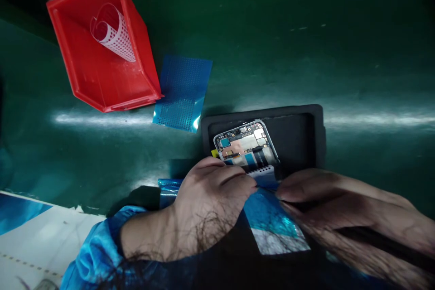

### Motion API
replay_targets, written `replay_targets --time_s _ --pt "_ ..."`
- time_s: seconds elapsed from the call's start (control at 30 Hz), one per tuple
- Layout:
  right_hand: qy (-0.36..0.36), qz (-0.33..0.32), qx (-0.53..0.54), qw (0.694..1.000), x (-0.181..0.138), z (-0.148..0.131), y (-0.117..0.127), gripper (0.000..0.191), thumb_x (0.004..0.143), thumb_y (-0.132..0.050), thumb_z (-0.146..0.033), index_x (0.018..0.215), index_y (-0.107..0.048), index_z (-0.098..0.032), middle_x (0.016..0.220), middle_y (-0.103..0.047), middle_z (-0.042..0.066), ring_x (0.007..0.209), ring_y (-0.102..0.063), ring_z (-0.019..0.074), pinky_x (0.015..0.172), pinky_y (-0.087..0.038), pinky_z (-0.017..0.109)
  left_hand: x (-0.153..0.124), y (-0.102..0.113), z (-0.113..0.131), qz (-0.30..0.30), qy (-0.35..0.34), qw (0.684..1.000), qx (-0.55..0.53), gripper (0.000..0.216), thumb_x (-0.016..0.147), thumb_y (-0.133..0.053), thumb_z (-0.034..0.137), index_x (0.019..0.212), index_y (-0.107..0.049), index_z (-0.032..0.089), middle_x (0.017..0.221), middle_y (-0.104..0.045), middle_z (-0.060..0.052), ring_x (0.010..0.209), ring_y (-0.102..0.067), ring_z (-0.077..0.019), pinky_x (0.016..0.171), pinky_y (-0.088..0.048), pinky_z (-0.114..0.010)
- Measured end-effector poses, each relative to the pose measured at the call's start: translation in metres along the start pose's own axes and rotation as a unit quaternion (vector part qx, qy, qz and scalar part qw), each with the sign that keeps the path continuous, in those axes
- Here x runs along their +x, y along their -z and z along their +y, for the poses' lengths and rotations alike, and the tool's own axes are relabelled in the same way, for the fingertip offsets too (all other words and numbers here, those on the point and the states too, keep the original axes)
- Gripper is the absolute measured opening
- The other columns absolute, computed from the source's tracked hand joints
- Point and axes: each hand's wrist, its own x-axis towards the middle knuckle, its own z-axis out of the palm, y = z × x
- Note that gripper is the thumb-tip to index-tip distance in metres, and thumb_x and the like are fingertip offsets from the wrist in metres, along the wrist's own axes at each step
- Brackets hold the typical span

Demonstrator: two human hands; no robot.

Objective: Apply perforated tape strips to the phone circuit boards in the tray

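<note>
The left hand [210, 199] is curling its fingers and pinching the edge of a shiny blue film [268, 217]. The right hand [326, 199] is pinching the same film from the other side, with its fingers close together. The film is lying between the two hands and is touching both.

Just past the fingertips, an open phone [246, 145] with its insides showing is sitting in a black tray [299, 133]. The near end of the phone is touching the film.

Farther out from the left hand, a blue dotted sheet [183, 93] is lying flat on the green worktop [306, 54]. Beside that sheet, a red bin [88, 77] is standing, and a rolled white dotted sheet [113, 31] is resting inside it. Near the left wrist, a blue sleeve [95, 249] is showing.
</note>
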Motion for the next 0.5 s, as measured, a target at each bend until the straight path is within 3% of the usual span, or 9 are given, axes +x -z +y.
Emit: replay_targets --time_s 0.07,0.13,0.37,0.5 --pt "-0.021 0.011 -0.003 1.0 -0.0048 0.0016 0.0 0.007 0.062 -0.047 -0.028 0.059 -0.053 -0.025 0.068 -0.058 0.004 0.065 -0.056 0.0167 0.047 -0.05 0.025 0.0002 0.0001 -0.0004 -0.003 -0.001 1.0 0.003 0.01 0.068 -0.045 0.02 0.076 -0.051 0.023 0.077 -0.057 0.005 0.065 -0.05 -0.0077 0.067 -0.038 -0.023" --pt "-0.017 -0.018 -0.004 1.0 -0.0079 0.0041 0.0014 0.01 0.063 -0.045 -0.03 0.061 -0.053 -0.025 0.072 -0.058 0.005 0.068 -0.055 0.0173 0.049 -0.05 0.026 0.0004 0.0003 -0.0007 -0.006 -0.001 1.0 0.01 0.011 0.068 -0.045 0.02 0.077 -0.051 0.023 0.077 -0.057 0.006 0.065 -0.05 -0.0074 0.067 -0.038 -0.023" --pt "-0.011 -0.063 -0.011 0.998 -0.0065 0.0077 0.0041 0.007 0.058 -0.051 -0.02 0.063 -0.052 -0.026 0.075 -0.057 0.004 0.069 -0.055 0.0166 0.05 -0.051 0.024 0.0016 0.0022 -0.0005 -0.019 -0.012 0.999 0.039 0.012 0.071 -0.041 0.021 0.079 -0.05 0.022 0.074 -0.056 0.006 0.063 -0.05 -0.0069 0.069 -0.038 -0.022" --pt "0.006 -0.049 -0.019 0.999 -0.006 0.0089 0.0025 0.009 0.062 -0.046 -0.019 0.065 -0.053 -0.025 0.075 -0.058 0.004 0.071 -0.054 0.0162 0.053 -0.05 0.024 0.0019 0.0029 -0.0012 -0.013 -0.019 0.999 0.038 0.012 0.069 -0.045 0.02 0.079 -0.05 0.022 0.077 -0.056 0.006 0.063 -0.049 -0.0062 0.069 -0.038 -0.021"
